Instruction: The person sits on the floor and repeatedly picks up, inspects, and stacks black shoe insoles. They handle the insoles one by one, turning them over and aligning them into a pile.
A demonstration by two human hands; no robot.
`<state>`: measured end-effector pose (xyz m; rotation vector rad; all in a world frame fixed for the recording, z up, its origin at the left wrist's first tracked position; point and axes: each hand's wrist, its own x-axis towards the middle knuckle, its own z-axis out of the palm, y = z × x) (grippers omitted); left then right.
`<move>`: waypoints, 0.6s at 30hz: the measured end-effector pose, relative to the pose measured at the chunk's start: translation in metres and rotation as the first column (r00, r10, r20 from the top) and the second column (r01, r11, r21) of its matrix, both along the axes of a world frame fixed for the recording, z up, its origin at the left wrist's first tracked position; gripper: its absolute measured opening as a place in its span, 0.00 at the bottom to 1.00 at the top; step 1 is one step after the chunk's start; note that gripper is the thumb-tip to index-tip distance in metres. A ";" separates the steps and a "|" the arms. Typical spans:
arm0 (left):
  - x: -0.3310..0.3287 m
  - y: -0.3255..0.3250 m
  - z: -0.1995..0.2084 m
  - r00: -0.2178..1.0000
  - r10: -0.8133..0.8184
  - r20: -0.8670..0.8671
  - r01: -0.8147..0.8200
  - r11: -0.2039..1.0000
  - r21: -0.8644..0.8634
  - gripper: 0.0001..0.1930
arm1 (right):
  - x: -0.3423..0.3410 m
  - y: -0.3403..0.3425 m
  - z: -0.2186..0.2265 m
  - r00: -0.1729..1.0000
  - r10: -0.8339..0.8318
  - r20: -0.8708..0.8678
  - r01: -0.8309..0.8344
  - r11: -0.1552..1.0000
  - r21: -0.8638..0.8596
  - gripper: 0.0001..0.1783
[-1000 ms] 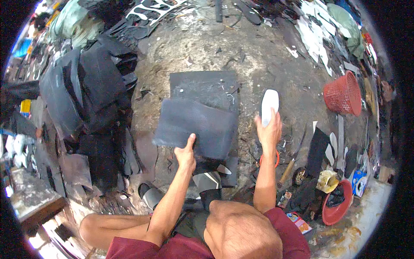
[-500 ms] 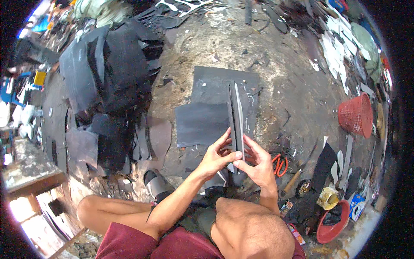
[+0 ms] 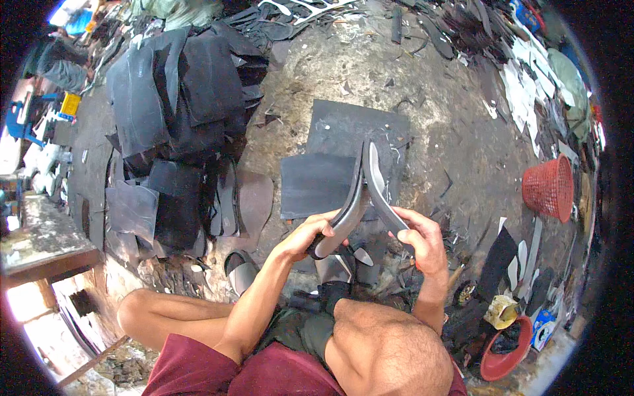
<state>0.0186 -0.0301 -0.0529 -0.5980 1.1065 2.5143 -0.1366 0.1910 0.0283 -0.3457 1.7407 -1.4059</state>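
My left hand [image 3: 302, 239] is closed on the near end of a dark shoe sole [image 3: 351, 216], fingers wrapped round it. My right hand [image 3: 424, 243] grips the near end of a second dark sole [image 3: 379, 193], which has a paler grey face. Together the two soles form an upside-down V, apart at my hands and meeting or nearly meeting toward their far ends. Beyond them a dark rectangular sheet [image 3: 316, 188] lies on the floor, overlapping a larger dark sheet [image 3: 356, 124]. Whether each hand holds more than one layer, I cannot tell.
Stacked dark sheets [image 3: 139, 99] fill the left side, near a wooden bench [image 3: 49, 263]. At right stand a red basket [image 3: 547, 189], a yellow container [image 3: 500, 313] and a red basin [image 3: 487, 364]. White scraps [image 3: 518, 92] lie far right; a person's trouser leg [image 3: 63, 71] shows far left.
The soles, earlier pressed side by side in both hands, have been spread apart at their near ends. My left hand moved left and my right hand moved right.
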 end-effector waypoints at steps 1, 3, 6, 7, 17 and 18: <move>0.003 -0.004 -0.001 0.999 -0.031 -0.008 0.031 1.000 -0.002 0.42 | -0.006 0.005 0.001 0.999 0.036 0.017 -0.036 0.999 -0.010 0.27; 0.008 -0.020 -0.009 0.990 -0.130 -0.044 0.127 0.990 -0.060 0.41 | -0.018 0.010 0.006 0.993 0.110 0.047 -0.108 0.993 -0.050 0.26; 0.011 -0.047 -0.009 0.990 -0.142 -0.004 0.140 0.985 -0.101 0.38 | -0.045 0.032 0.020 0.999 0.043 0.022 -0.043 0.999 0.032 0.28; 0.019 -0.069 -0.019 0.987 -0.154 0.044 0.159 0.977 -0.145 0.38 | -0.058 0.038 0.035 0.999 0.027 0.031 -0.029 0.999 0.037 0.29; 0.025 -0.076 -0.051 0.997 0.075 0.005 -0.069 0.893 0.445 0.38 | -0.092 0.183 -0.109 0.486 0.197 -0.852 0.635 0.590 0.499 0.33; 0.011 -0.059 -0.046 0.999 0.035 -0.006 -0.030 0.923 0.383 0.36 | -0.087 0.208 -0.130 0.566 0.201 -0.799 0.631 0.518 0.578 0.36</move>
